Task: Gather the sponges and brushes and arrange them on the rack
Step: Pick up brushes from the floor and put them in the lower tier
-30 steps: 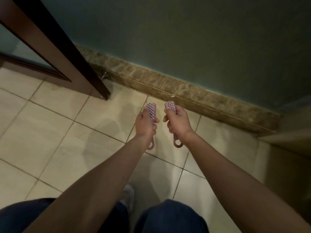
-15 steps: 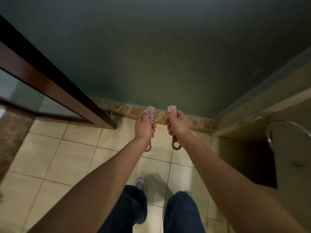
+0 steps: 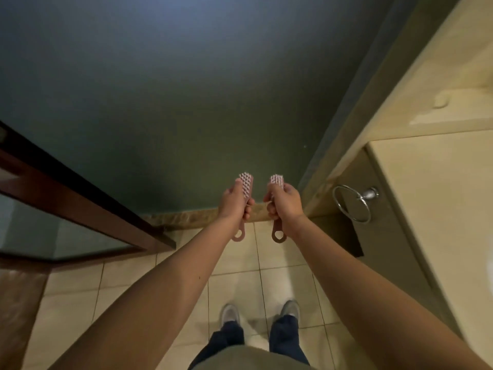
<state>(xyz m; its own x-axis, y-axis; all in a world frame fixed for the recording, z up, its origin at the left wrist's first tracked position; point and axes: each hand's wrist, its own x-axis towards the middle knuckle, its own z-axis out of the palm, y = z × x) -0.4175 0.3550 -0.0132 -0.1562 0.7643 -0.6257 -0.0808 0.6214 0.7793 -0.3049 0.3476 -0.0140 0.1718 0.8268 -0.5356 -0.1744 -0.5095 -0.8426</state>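
I hold two pink scrub brushes out in front of me, one in each hand. My left hand [image 3: 234,202] grips the left brush [image 3: 246,186] around its handle; the pale bristle head points up and the loop end [image 3: 238,235] hangs below my fist. My right hand [image 3: 285,205] grips the right brush [image 3: 277,181] the same way, its loop end [image 3: 279,235] showing under the hand. Both brushes are upright, a hand's width apart, in front of the dark green wall [image 3: 173,102]. No rack or sponge is in view.
A dark wooden door frame [image 3: 88,198] with glass stands at the left. A beige counter [image 3: 432,209] with a chrome towel ring [image 3: 352,204] on its side runs along the right. Beige floor tiles [image 3: 128,279] and my two shoes [image 3: 261,313] lie below.
The view has tilted up and I have risen: the floor has dropped lower in the frame, and the counter and towel ring have come into view at the right. Both hands still grip their brushes.
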